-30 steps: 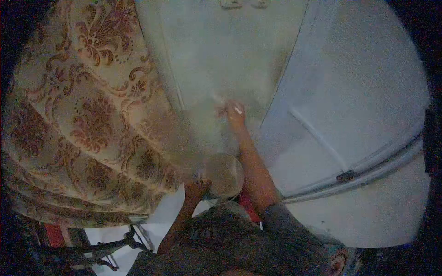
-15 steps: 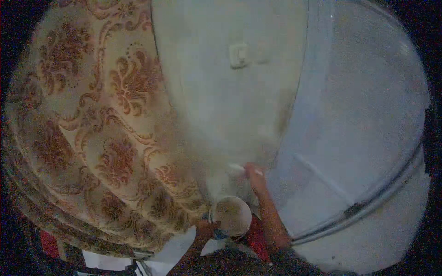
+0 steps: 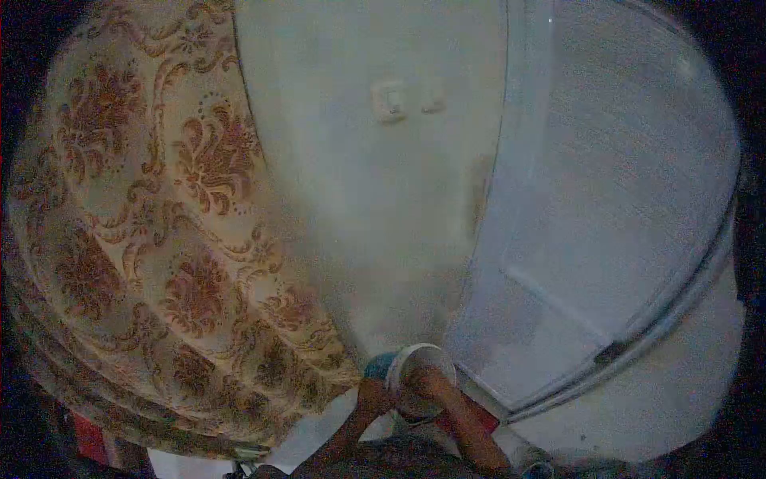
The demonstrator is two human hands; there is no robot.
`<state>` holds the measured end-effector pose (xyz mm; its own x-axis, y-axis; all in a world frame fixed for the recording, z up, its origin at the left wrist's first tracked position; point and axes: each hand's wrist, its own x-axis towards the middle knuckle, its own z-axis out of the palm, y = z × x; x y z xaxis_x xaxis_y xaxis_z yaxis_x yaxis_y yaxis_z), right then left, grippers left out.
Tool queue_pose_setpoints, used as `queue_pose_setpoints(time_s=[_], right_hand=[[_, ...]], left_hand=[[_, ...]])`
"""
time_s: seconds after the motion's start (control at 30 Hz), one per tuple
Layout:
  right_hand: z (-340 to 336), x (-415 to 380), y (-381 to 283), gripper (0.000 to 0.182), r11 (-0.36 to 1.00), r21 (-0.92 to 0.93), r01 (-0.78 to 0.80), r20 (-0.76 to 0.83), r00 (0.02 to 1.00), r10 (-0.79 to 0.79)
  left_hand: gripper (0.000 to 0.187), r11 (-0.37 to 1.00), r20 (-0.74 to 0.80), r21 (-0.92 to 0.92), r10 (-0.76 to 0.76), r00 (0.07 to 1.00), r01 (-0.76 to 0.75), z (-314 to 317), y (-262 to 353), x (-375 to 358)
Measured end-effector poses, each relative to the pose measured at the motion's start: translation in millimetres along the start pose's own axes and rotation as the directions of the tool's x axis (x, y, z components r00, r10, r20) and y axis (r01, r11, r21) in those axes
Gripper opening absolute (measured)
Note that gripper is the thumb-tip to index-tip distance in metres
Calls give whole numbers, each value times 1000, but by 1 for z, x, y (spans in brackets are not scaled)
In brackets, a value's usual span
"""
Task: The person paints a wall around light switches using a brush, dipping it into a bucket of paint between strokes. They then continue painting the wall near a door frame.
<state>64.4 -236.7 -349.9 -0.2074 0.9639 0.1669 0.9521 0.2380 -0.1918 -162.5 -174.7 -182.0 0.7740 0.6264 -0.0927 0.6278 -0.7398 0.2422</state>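
Observation:
My left hand [image 3: 372,393] grips a small round container [image 3: 420,359] from its left side, low in the view and close to the pale wall [image 3: 375,207]. My right hand [image 3: 424,378] lies across the container's open mouth, its forearm running down to the right. The dim, blurred picture hides the fingers of that hand and anything in them. The container has a light rim and a teal side.
A cream curtain [image 3: 159,239] with a red-brown floral pattern hangs on the left. A light switch [image 3: 391,100] sits high on the wall. A white panelled door [image 3: 606,199] with a dark metal fitting [image 3: 610,351] fills the right.
My right hand has come down off the wall, where it held something small and white, and is now at the container's mouth. The view has tilted upward, so the switch shows.

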Motion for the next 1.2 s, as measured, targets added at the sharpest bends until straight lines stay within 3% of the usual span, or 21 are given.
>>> queue_pose_setpoints(time_s=[0.1, 0.13, 0.17, 0.2, 0.23, 0.27, 0.3, 0.33, 0.4, 0.43, 0.5, 0.53, 0.6, 0.63, 0.7, 0.73, 0.83, 0.9, 1.03, 1.1, 1.2], right_hand=[[-6, -18, -2, 27, 952, 270, -144, -14, 988, 153], [-74, -54, -56, 27, 949, 275, -151, -7, 987, 159], [-209, -18, -109, 24, 528, 563, -636, 85, 680, 729], [-208, -30, -92, 24, 835, 264, -482, -216, 814, 539], [-200, -51, -80, 23, 951, -119, -286, -387, 895, 221], [-220, -63, -83, 22, 652, 381, -656, 61, 721, 690], [-228, -81, -89, 19, 743, 408, -530, -164, 758, 631], [-273, -87, -112, 18, 887, -241, -393, -550, 809, 208], [-290, -110, -111, 40, 874, 161, -458, -419, 770, 480], [-282, -122, -113, 40, 858, 176, -483, -392, 765, 511], [-266, -134, -114, 39, 661, 601, -449, -430, 516, 741], [-264, -135, -117, 39, 655, 602, -457, -428, 509, 747], [-269, -134, -122, 28, 535, 845, 9, -505, 346, 791], [-284, -122, -123, 28, 535, 844, -26, -497, 334, 801], [-308, -108, -130, 37, -131, 991, -40, 134, 452, 882], [-305, -104, -131, 37, -136, 990, -48, 143, 450, 881], [-293, -93, -128, 36, -78, 992, 100, 35, 379, 925], [-291, -84, -124, 33, 534, 802, -268, -256, 653, 712], [-299, -36, -120, 31, 468, 745, -475, 43, 735, 677], [-278, -15, -100, 28, 801, 426, -421, -14, 882, 471], [-270, -9, -93, 26, 813, 379, -443, 35, 884, 465]], left_hand=[[68, 995, 15, -95, 14, 1000, -12, -19, 16, 9], [66, 996, -21, -94, 2, 1000, -4, -23, 18, 15], [65, 996, -44, -94, -10, 999, 6, -23, 20, 20], [63, 995, -45, -95, -25, 999, 20, -17, 20, 18], [62, 995, -28, -97, -41, 999, 38, -8, 23, 10], [62, 992, -100, -123, -5, 995, -7, 0, 20, 4], [63, 988, -168, -147, 30, 985, -55, 8, 15, 4], [62, 923, 429, -179, -238, 872, 340, -30, 32, 6], [55, 895, 420, -258, -236, 876, 365, -36, 43, -15], [50, 861, 327, -352, -255, 910, 368, -40, 45, -20], [41, 782, 99, -534, -321, 942, 322, -50, 54, -26], [41, 784, 106, -532, -313, 944, 320, -56, 64, -29], [40, 787, 18, -515, -387, 922, 341, -70, 88, -36], [39, 782, 1, -516, -407, 913, 349, -82, 85, -26], [39, 768, -90, -498, -507, 857, 402, -87, 78, -28], [39, 765, -81, -498, -510, 856, 408, -86, 71, -27], [35, 631, 31, -711, -413, 910, 310, -79, 57, -23], [30, 931, -261, -365, -78, 962, -24, -76, 55, -26], [27, 919, -293, -393, -101, 951, -23, -69, 59, -10], [29, 894, -216, -448, -120, 969, 10, -67, 59, -4], [31, 969, -310, -229, 13, 950, -88, -73, 54, -1]])
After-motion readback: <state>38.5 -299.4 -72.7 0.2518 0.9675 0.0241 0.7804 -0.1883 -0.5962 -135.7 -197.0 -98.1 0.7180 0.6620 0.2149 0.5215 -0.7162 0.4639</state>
